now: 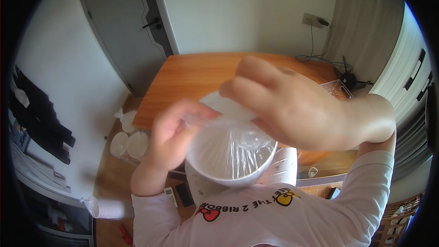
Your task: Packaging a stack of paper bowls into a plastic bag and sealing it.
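Note:
A white round tub-like thing (pixel 224 169) stands upright between my thighs, with clear plastic wrap (pixel 238 153) stretched in creases over its top; whether it is one tub or a nested stack, I cannot tell. My left hand (pixel 176 132) pinches the bunched plastic at the left of the rim. Above the far right of the rim, my right hand (pixel 283 103) is curled closed around part of the plastic, its fingertips blurred and partly hidden. A pale, flat white piece (pixel 219 103) shows just beyond and between the hands; what it is stays unclear.
An orange-brown wooden table (pixel 192 77) lies ahead, with a clear plastic tray (pixel 336 89) and a black router (pixel 348 78) at its right. Left on the floor are plastic-wrapped white round stacks (pixel 128 144) and another stack (pixel 107 208). A phone (pixel 184 195) and remote (pixel 170 196) lie by my left side.

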`<state>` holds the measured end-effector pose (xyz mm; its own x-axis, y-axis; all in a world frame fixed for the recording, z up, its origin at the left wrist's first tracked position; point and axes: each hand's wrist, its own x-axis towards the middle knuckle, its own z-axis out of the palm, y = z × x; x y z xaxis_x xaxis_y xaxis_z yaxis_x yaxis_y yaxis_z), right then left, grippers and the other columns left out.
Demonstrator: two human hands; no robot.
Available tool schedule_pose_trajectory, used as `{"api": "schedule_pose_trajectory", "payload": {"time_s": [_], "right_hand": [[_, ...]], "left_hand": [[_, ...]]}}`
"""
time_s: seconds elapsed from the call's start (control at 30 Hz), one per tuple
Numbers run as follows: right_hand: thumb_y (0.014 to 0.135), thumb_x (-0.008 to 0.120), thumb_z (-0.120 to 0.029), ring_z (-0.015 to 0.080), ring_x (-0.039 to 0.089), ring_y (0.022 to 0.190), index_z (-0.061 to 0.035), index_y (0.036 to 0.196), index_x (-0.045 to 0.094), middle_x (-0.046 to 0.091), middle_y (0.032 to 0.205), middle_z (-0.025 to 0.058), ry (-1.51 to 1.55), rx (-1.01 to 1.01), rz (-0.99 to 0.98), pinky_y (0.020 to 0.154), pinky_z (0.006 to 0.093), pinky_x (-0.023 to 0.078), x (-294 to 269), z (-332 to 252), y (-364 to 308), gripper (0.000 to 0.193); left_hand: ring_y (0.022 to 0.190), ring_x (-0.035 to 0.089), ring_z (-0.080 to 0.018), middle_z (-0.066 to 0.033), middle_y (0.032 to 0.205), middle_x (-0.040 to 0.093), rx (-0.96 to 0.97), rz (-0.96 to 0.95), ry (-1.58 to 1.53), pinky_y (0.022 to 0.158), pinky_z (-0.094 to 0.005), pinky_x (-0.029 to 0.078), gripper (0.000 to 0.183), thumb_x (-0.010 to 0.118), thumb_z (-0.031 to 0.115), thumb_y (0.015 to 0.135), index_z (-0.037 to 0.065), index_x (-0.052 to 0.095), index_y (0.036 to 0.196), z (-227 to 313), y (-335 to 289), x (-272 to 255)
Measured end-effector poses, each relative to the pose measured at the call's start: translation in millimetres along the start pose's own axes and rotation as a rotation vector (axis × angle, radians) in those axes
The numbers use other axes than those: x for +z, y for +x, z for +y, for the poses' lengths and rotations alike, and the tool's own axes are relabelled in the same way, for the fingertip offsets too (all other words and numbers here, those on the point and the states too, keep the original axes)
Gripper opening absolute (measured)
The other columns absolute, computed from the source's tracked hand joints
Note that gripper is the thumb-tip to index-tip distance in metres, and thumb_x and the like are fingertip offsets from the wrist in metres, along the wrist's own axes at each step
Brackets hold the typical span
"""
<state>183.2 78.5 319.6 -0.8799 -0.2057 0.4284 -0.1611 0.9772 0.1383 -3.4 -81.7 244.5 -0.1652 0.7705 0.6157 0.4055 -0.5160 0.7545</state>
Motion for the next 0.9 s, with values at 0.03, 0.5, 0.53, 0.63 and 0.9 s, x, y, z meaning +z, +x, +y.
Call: {"api": "schedule_pose_trajectory", "payload": {"time_s": [0.03, 0.5, 0.53, 0.63, 0.9], "right_hand": [[0.071, 0.063, 0.007, 0.0236, 0.054, 0.078, -0.0029, 0.114, 0.056, 0.050, 0.093, 0.0126, 0.356, -0.050, 0.186, 0.063, 0.0322, 0.043, 0.1, 4.2, 2.0, 0.044], [0.072, 0.064, 0.010, 0.0198, 0.052, 0.083, -0.0066, 0.110, 0.061, 0.052, 0.098, 0.0071, 0.790, -0.058, 0.056, 0.065, 0.0290, 0.045, 11.9, 26.0, 1.9, 0.041], [0.072, 0.064, 0.009, 0.0225, 0.053, 0.087, -0.0073, 0.109, 0.058, 0.051, 0.097, 0.0087, 0.775, -0.026, 0.059, 0.068, 0.0317, 0.047, 10.0, 22.3, 3.3, 0.041], [0.071, 0.063, 0.008, 0.0223, 0.052, 0.087, -0.0060, 0.108, 0.058, 0.051, 0.094, 0.0097, 0.763, 0.034, 0.118, 0.068, 0.0313, 0.047, 13.1, 18.9, 4.3, 0.040], [0.074, 0.065, 0.006, 0.0137, 0.048, 0.080, -0.0044, 0.109, 0.057, 0.048, 0.089, 0.0038, 1.150, 0.171, 0.076, 0.068, 0.0270, 0.045, 20.1, 11.8, 11.5, 0.037]], "left_hand": [[0.094, 0.065, -0.0179, -0.0121, 0.107, 0.065, -0.061, 0.029, -0.092, 0.086, -0.0305, 0.051, 0.019, 0.049, -0.002, 0.092, -0.004, 0.057, 0.110, -2.0, 0.7, -2.6], [0.110, 0.055, -0.0334, -0.0215, 0.127, 0.053, 0.526, 0.112, 0.619, 0.091, -0.0441, 0.046, 0.037, 0.060, 0.018, 0.068, 0.001, 0.066, 0.100, 14.2, 32.1, -11.5], [0.113, 0.052, -0.0329, -0.0209, 0.122, 0.054, 0.696, 0.095, 0.699, 0.094, -0.0484, 0.042, 0.035, 0.060, 0.036, 0.076, 0.009, 0.067, 0.099, 22.2, 25.6, -10.9], [0.115, 0.047, -0.0242, 0.0035, 0.109, 0.057, 1.232, 0.441, 1.195, 0.099, -0.0433, 0.037, 0.037, 0.053, 0.061, 0.088, 0.028, 0.068, 0.094, 27.3, 16.6, 24.5], [0.080, 0.063, -0.0195, -0.0027, 0.096, 0.066, 0.531, 0.220, 1.322, 0.064, -0.0313, 0.045, 0.027, 0.084, 0.020, 0.064, 0.011, 0.061, 0.076, 58.2, 17.3, 43.4]]}}
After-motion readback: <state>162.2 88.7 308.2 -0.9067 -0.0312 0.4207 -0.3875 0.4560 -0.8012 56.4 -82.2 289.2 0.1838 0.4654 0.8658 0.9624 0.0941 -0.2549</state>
